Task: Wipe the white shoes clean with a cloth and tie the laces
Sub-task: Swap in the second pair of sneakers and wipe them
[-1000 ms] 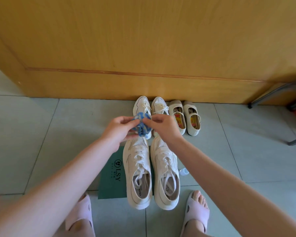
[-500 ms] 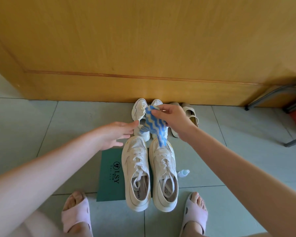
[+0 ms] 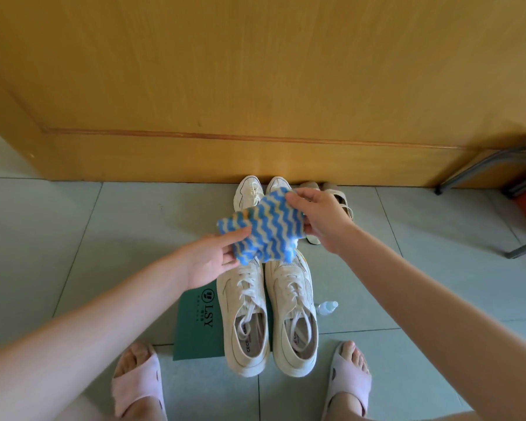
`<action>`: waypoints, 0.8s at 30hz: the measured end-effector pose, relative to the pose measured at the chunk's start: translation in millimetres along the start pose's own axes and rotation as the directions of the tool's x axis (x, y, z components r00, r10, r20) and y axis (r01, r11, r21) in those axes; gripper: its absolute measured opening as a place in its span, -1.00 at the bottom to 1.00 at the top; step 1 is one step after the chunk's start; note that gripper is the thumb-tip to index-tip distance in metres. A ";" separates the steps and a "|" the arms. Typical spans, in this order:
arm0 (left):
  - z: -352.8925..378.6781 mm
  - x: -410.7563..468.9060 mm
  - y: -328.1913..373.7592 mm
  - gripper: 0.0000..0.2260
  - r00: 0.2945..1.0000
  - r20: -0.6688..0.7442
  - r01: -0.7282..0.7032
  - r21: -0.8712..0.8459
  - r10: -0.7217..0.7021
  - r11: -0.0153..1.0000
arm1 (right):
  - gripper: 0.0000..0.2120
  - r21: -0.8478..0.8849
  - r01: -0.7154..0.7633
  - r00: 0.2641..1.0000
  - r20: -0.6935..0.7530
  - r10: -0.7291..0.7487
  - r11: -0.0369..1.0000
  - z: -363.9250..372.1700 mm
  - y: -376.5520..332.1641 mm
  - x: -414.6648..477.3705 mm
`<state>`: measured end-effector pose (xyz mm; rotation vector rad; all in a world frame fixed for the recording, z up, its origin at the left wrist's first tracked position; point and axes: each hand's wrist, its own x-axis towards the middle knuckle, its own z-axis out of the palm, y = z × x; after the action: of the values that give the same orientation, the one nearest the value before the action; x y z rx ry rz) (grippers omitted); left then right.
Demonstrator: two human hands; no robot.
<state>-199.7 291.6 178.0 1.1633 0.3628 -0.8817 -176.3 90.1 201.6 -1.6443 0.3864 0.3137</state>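
The wavy-striped cloth [image 3: 263, 230], pinched at opposite edges by fingers of the left hand [image 3: 213, 256] and right hand [image 3: 319, 217], hangs over the toes of 2 white sneakers [image 3: 243, 314] (laces loose), so folding it into a pad should wipe best.

The left forearm [image 3: 104, 323] and right forearm [image 3: 422, 299] are bare. The left sandal [image 3: 137, 387], left of the white shoes [image 3: 289, 287], and the right sandal [image 3: 351, 387], right of them, are pale pink open-toed slides with small oval vents.
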 end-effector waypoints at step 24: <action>3.2 3.8 12.4 -0.81 0.960 -0.265 -0.138 -0.187 0.085 0.973 | -0.67 -0.083 0.020 0.961 0.277 0.004 0.996 -34.1 25.4 -6.8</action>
<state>-188.5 288.7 184.6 1.0965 0.5786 -0.5805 -194.0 54.4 185.3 -1.6565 0.1561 0.5533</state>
